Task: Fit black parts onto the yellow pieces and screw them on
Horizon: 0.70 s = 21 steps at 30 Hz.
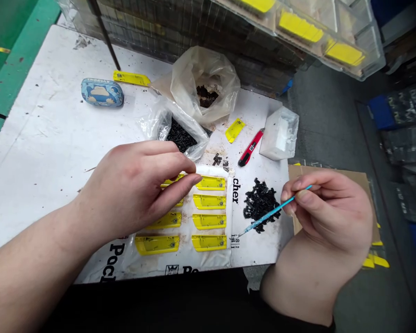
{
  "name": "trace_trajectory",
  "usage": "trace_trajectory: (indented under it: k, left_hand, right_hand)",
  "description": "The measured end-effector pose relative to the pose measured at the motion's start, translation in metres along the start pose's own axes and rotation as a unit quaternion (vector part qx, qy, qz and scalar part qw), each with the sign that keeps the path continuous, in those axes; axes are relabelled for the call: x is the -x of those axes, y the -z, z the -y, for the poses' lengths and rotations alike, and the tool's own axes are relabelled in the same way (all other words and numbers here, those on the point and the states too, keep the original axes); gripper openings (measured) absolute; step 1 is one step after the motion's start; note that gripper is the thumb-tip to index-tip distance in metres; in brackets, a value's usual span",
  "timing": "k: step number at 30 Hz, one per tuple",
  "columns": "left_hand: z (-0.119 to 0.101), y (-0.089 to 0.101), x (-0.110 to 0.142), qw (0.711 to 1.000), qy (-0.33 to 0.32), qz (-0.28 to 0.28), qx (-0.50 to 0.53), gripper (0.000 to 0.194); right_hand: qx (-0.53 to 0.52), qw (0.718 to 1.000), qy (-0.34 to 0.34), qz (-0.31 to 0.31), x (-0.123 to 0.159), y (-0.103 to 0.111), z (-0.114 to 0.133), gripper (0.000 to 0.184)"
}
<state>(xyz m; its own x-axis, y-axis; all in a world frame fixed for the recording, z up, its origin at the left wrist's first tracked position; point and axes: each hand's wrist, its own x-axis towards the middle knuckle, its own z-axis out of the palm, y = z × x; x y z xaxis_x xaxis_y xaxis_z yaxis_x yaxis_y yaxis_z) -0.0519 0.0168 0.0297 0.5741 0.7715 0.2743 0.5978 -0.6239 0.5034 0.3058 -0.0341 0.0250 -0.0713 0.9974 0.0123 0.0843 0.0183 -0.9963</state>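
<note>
My right hand (327,212) pinches a thin blue stick (268,215) between thumb and fingers. Its narrow, pale tip points down and left, near the right edge of a white printed sheet (208,262). Two columns of yellow plastic pieces (209,221) lie on that sheet. Over the left column hovers my left hand (149,185), thumb and forefinger brought together; whatever they may hold is too small to make out. It hides part of the upper left pieces. Beneath the stick, a pile of small black parts (261,203) rests on the table.
Behind the sheet stand a bag of black pellets (180,135) and a larger plastic bag (208,88). A red utility knife (251,148) lies by a translucent block-shaped container (280,133). A blue case (102,92) sits far left. A clear compartment tray (319,34) overhangs the back right.
</note>
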Motion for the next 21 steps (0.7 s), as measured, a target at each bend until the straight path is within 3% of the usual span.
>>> trace_trajectory:
  k: [6,21]
  left_hand:
    - [-0.003,0.0019,-0.001,1.0,0.009,0.0,0.002,0.03]
    - [-0.0058,0.0022,-0.001,1.0,0.024,-0.001,-0.003,0.033]
  right_hand:
    - [0.042,0.996,-0.037,0.066,0.0031,0.0026,0.0003,0.008]
    - [0.084,0.993,-0.048,0.062,0.0023,0.0009,-0.0028,0.012]
